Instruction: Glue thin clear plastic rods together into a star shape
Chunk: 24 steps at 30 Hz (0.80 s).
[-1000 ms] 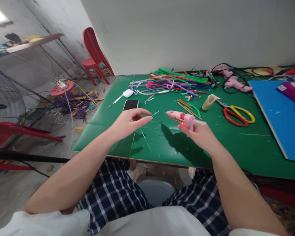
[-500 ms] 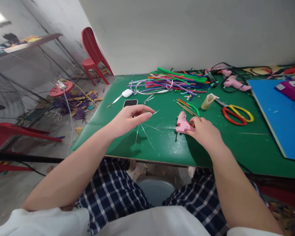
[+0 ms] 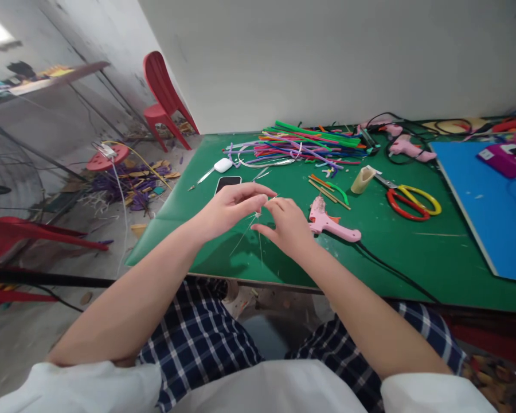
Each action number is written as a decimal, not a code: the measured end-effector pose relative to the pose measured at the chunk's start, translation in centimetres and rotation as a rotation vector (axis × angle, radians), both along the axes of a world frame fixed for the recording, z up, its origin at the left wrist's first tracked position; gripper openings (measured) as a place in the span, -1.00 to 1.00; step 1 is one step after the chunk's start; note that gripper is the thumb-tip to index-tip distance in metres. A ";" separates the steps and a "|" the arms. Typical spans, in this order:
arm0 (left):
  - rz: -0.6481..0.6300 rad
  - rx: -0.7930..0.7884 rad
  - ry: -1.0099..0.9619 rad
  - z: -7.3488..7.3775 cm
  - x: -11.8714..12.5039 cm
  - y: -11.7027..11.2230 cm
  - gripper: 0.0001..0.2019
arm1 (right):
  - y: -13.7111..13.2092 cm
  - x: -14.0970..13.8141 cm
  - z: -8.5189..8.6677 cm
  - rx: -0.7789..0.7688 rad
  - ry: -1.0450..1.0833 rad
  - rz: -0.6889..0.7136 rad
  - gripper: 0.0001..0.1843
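Note:
My left hand (image 3: 236,211) pinches a bunch of thin pale wires (image 3: 258,215) above the green table. The wires fan out downward from a small joined centre, partly hidden by my fingers. My right hand (image 3: 289,225) is beside them, its thumb and forefinger apart around the wires. Whether its fingertips touch them I cannot tell. A pink glue gun (image 3: 327,221) lies just right of my right hand, its black cord running to the table's front edge.
Colourful pipe cleaners (image 3: 309,143) are heaped along the back. To the right lie scissors (image 3: 413,201), a hollow beige tube (image 3: 363,180) and a blue board (image 3: 490,206). Thin sticks (image 3: 327,189) lie behind the glue gun. A phone (image 3: 227,182) sits behind my left hand.
My right hand has let go of the glue gun, leaving it on the table, and moved left to the wires. My left hand has shifted slightly right, and the wires with it.

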<state>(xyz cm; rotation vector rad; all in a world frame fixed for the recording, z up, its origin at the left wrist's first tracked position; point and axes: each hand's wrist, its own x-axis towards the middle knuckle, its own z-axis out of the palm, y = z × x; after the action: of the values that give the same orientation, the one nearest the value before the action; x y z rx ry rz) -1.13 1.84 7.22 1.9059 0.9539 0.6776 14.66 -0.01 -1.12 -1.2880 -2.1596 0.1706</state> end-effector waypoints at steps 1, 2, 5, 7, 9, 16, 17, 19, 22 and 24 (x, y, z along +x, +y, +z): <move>-0.005 0.001 -0.002 -0.1 -0.1 0.1 -0.61 | 0.4 -0.3 -0.3 0.000 0.002 0.000 -0.54; -0.012 0.003 -0.001 -0.2 -0.2 0.2 -0.61 | 0.7 -0.5 -0.6 0.000 0.005 0.001 -0.53; -0.026 0.011 -0.001 -0.5 -0.5 0.5 -0.61 | 1.3 -0.6 -1.3 -0.002 0.011 0.020 -0.50; -0.038 0.009 -0.010 -0.8 -0.6 0.7 -0.61 | 1.6 -0.7 -1.5 -0.005 0.012 0.041 -0.51; -0.045 -0.004 -0.024 -1.1 -0.6 0.9 -0.61 | 1.9 -0.9 -1.6 -0.007 0.013 0.060 -0.53; -0.059 -0.031 -0.051 -1.9 -0.8 1.5 -0.60 | 2.7 -1.5 -2.0 -0.025 0.025 0.068 -0.68; -0.063 -0.033 -0.057 -2.0 -0.8 1.6 -0.61 | 2.7 -1.5 -2.1 -0.027 0.027 0.059 -0.70; -0.073 -0.045 -0.080 -2.0 -0.8 1.7 -0.62 | 2.8 -1.5 -2.2 -0.028 0.031 0.044 -0.71; -0.089 -0.070 -0.114 -1.8 -0.7 1.9 -0.63 | 2.9 -1.5 -2.2 -0.023 0.035 0.032 -0.70; -0.095 -0.078 -0.129 -1.6 -0.6 2.0 -0.63 | 2.9 -1.5 -2.1 -0.017 0.039 0.031 -0.69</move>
<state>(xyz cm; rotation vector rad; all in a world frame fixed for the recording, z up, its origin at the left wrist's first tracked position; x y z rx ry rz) -1.78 3.83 5.65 1.8040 0.7925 0.6880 13.13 2.85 -3.21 -1.2518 -2.1504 0.2252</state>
